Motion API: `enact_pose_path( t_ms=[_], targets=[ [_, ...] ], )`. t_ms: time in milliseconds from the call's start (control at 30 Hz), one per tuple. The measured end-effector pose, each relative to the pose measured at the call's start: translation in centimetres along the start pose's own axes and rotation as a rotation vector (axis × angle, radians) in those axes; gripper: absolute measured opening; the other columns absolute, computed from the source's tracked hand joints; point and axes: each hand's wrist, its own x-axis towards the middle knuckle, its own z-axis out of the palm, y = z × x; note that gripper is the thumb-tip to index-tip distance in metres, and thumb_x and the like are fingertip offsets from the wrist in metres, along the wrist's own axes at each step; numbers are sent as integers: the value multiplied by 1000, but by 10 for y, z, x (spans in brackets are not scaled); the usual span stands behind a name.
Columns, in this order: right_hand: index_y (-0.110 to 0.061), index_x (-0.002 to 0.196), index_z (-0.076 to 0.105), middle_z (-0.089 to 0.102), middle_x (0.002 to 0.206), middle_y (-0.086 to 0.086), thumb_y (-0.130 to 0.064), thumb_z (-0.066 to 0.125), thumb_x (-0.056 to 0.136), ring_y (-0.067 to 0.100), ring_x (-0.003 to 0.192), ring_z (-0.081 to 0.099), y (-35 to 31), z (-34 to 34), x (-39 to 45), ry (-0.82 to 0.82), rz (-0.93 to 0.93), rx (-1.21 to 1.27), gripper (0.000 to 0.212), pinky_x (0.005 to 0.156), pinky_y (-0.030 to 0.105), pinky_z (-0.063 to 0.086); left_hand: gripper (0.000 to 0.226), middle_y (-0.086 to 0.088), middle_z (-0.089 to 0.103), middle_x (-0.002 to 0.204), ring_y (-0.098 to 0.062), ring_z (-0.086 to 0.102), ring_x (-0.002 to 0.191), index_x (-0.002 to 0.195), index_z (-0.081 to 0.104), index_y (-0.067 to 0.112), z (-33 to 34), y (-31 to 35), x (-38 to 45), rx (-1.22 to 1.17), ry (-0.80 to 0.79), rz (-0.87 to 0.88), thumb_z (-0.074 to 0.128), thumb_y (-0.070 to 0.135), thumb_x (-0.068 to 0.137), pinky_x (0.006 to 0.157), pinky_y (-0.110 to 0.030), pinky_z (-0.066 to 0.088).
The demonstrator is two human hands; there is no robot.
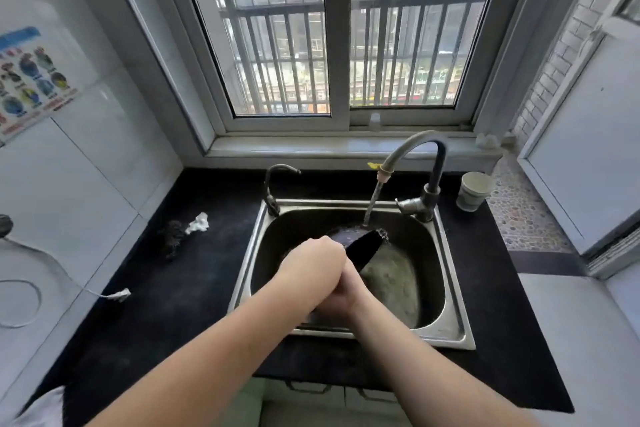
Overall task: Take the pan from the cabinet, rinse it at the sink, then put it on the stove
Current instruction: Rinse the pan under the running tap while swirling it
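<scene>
Over the steel sink (450, 333), both hands meet at the near half of the basin. The left hand (311, 267) lies on top, fingers curled downward; the right hand (341, 295) sits beneath and partly covered by it, curled likewise. Both appear closed around the handle of the pan (362, 246), though the handle itself is hidden under the hands, so the exact grip cannot be confirmed.

The pan extends away from the hands toward the far right of the basin. It is tilted, its dark body slanting upward from the knuckles, with the far rim lying directly under the water stream (372, 201). The stream falls from the hose end of the faucet (429, 191) and strikes the pan's far edge. Foamy water covers the basin floor to the right of the pan.

Clearances: the pan stays inside the sink walls, apart from the right wall and near the rear wall. A second, smaller tap (273, 187) stands at the sink's rear left corner, apart from the pan. The black countertop (166, 305) surrounds the sink; to the left it carries a crumpled white scrap (198, 222) and a dark scrubber (171, 236). A cup (474, 191) stands on the counter just right of the faucet base.
</scene>
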Motion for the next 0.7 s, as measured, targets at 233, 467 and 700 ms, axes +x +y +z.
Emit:
enact_pose_path(
  t_ms=[233,467,700],
  targets=[
    [-10,99,60,65,92,11,-28,40,88,28,86,65,-30,-25,-19,55,1,-31,30,73,39,59,28,-8,68,99,-28,65,95,105,63,14,-37,0,-44,-322,429,482,60,35,88,79,-36,53],
    [-10,93,62,60,94,6,-23,48,84,23,88,62,-56,-36,-19,51,96,-84,21,80,33,51,30,-7,68,99,-27,64,94,106,61,12,-26,26,-46,-350,579,486,53,37,94,78,-36,49],
    [-7,70,63,63,72,7,-17,57,77,22,69,64,-74,-20,-21,-28,93,-115,13,65,28,53,31,-9,68,102,-29,65,96,111,61,11,-32,41,-39,-483,638,475,52,36,95,83,-40,51]
  ],
)
